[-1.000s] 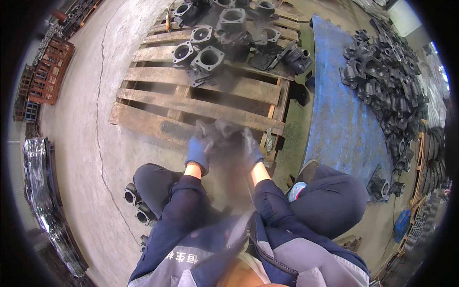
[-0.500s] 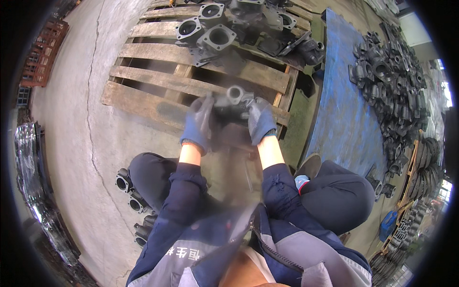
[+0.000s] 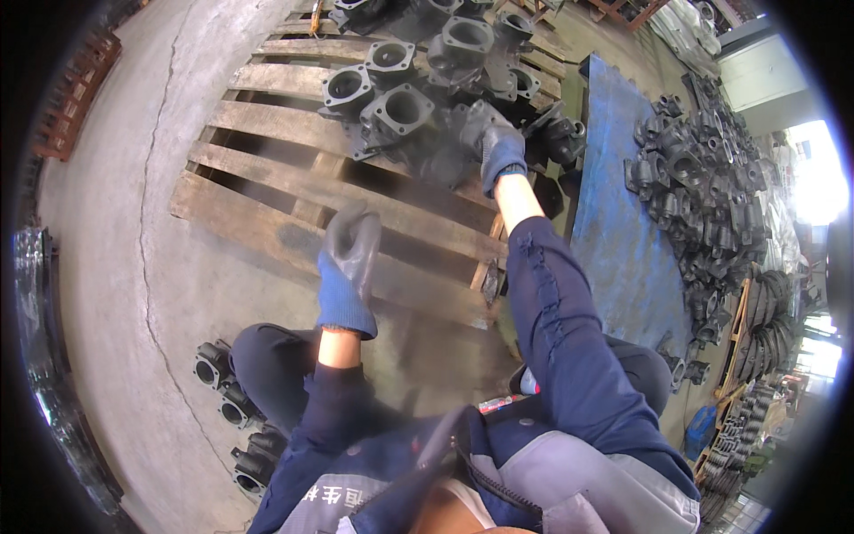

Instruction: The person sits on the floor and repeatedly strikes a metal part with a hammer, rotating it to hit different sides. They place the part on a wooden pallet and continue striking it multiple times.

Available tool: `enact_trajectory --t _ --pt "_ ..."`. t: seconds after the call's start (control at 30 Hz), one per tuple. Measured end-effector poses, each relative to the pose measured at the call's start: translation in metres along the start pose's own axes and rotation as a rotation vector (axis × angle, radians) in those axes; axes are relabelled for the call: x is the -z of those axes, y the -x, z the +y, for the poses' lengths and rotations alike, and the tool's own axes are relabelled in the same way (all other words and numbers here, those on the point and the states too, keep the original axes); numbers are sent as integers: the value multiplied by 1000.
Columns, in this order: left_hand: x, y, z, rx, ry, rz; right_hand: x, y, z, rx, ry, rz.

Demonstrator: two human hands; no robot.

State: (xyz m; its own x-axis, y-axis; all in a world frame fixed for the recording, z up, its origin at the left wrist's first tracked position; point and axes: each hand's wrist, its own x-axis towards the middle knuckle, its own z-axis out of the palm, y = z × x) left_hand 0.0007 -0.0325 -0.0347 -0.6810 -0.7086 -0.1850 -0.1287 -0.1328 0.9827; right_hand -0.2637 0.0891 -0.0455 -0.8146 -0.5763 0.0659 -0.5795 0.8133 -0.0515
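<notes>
My right hand, in a blue and grey glove, reaches out to a pile of black metal castings on the wooden pallet. Its fingers are bent round part of a black casting at the pile's near edge; motion blur hides the exact grip. Flanged castings with round bores, such as this square-flanged one, stand just left of that hand. My left hand, gloved alike, hovers above the pallet's near boards. Its fingers curve apart from the thumb, and nothing is between them.
Several castings lie on the floor by my left knee. To the right, a blue sheet runs beside a big heap of black castings. Ring-shaped parts are stacked farther right. A cracked concrete floor stretches along the left.
Both hands held a black casting between them near me. My left hand has let go and moved slightly left and nearer; my right hand has moved forward to the pile.
</notes>
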Motion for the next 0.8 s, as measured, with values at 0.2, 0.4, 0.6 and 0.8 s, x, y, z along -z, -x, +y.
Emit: enact_trajectory --t 0.2,0.4,0.6,0.8 --pt "-9 1 -11 -28 2 -61 16 -24 80 423 109 -251" --pt "-24 10 -33 117 -160 -270 56 71 178 -161 -218 -754" --pt "-50 39 -71 -136 -605 -673 29 266 257 -396 -401 -610" --pt "-57 47 -105 -248 -853 -727 -40 439 292 -1022 -81 -484"
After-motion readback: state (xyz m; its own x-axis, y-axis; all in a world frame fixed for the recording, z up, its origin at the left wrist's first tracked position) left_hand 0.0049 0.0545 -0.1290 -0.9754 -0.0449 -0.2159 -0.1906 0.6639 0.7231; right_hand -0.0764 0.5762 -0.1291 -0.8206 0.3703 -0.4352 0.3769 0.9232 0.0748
